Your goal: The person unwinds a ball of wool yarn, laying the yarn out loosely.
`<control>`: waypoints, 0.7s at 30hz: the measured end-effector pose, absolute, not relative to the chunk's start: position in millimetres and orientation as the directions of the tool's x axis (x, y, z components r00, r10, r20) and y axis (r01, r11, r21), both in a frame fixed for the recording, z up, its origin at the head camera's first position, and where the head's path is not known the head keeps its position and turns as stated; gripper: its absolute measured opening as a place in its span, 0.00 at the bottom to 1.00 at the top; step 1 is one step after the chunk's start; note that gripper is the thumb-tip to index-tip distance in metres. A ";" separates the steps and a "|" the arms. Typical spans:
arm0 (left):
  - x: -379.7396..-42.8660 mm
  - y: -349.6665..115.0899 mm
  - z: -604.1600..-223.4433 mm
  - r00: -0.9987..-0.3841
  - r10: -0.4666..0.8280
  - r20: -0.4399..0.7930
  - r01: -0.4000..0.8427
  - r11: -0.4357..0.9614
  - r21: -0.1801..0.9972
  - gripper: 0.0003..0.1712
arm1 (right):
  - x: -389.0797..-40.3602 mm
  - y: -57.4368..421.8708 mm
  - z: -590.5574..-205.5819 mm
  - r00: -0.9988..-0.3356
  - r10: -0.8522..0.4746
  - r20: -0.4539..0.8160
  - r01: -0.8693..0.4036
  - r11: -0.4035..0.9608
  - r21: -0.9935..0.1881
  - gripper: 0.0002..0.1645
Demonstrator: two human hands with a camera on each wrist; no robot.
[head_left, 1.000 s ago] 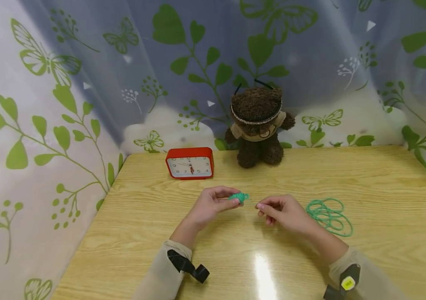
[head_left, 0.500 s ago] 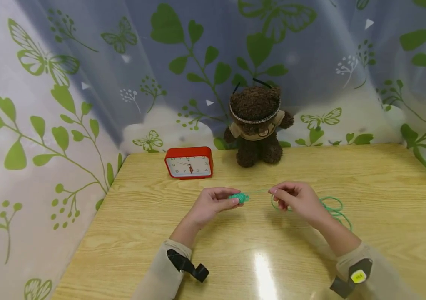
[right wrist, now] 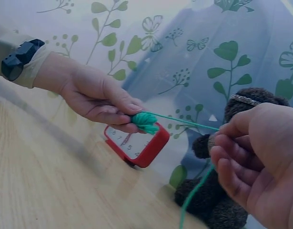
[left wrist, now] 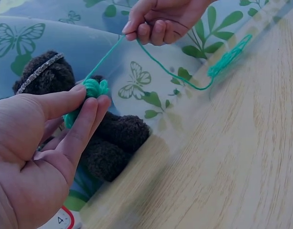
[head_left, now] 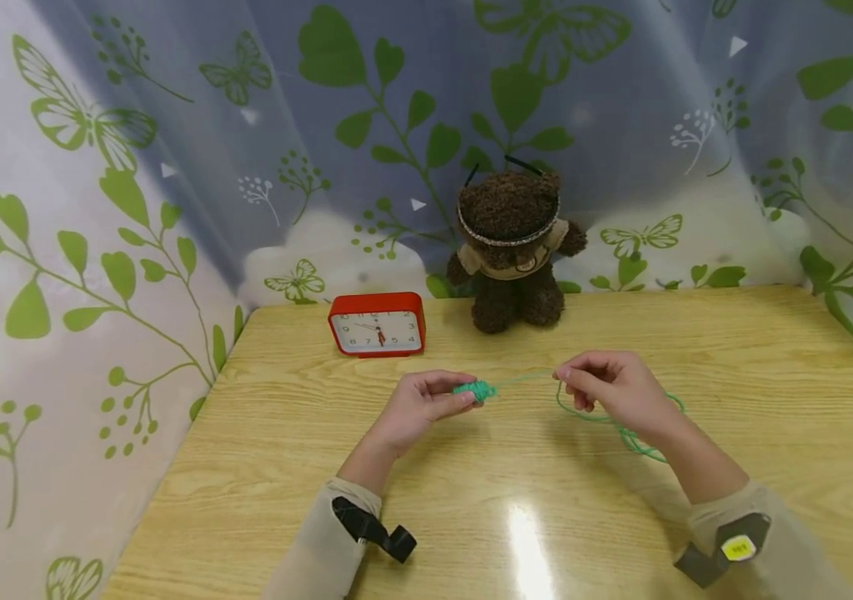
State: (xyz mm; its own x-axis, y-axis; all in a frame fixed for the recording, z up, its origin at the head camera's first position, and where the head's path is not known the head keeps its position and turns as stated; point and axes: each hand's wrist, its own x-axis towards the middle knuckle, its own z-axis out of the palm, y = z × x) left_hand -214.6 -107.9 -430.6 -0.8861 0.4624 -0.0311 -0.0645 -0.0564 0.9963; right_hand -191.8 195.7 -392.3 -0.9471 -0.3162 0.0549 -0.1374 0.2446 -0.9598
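Between thumb and fingers, my left hand (head_left: pixel 414 408) pinches a small wound bundle of green yarn (head_left: pixel 477 390). From the bundle a single strand of yarn (right wrist: pixel 182 120) runs taut to my right hand (head_left: pixel 617 392), whose thumb and index finger pinch it. Past those fingertips the strand hangs in a slack curve to a loose heap of green yarn (left wrist: pixel 229 58) on the table, partly hidden behind the right wrist in the head view. Both hands are above the table, a short way apart.
A red alarm clock (head_left: pixel 377 325) stands at the back left of the wooden table (head_left: pixel 426 500). To its right sits a brown teddy bear (head_left: pixel 516 292) with a headband, against a curtain (head_left: pixel 261 200) printed with leaves and butterflies.
My right hand has moved right and slightly away from me, drawing the strand out from the bundle. The loose heap has shrunk or shifted behind the wrist. My left hand stays nearly still.
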 end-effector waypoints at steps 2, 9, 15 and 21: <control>-214.8 -107.9 -430.1 -0.895 0.444 -0.029 -0.061 -0.058 0.996 0.20 | -192.3 198.9 -391.8 -0.939 -0.342 0.045 -0.143 0.267 -0.953 0.17; -215.2 -107.9 -427.2 -0.925 0.376 -0.053 -0.089 -0.079 0.993 0.19 | -194.5 209.4 -391.6 -0.918 -0.396 0.013 -0.147 0.310 -0.939 0.17; -216.2 -108.9 -427.7 -0.923 0.383 -0.047 -0.090 -0.095 0.991 0.19 | -196.0 217.8 -387.4 -0.936 -0.351 -0.025 -0.109 0.356 -0.928 0.19; -215.9 -109.9 -427.6 -0.909 0.416 -0.032 -0.069 -0.075 0.995 0.19 | -197.3 226.2 -384.0 -0.951 -0.310 -0.004 -0.110 0.348 -0.931 0.21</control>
State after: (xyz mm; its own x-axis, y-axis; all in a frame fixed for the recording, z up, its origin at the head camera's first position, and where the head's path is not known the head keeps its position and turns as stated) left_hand -215.9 -109.9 -427.6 -0.9089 0.4157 -0.0321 -0.0692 -0.0745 0.9948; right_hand -197.3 226.2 -384.0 -0.9507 -0.3100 -0.0036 -0.1099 0.3479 -0.9311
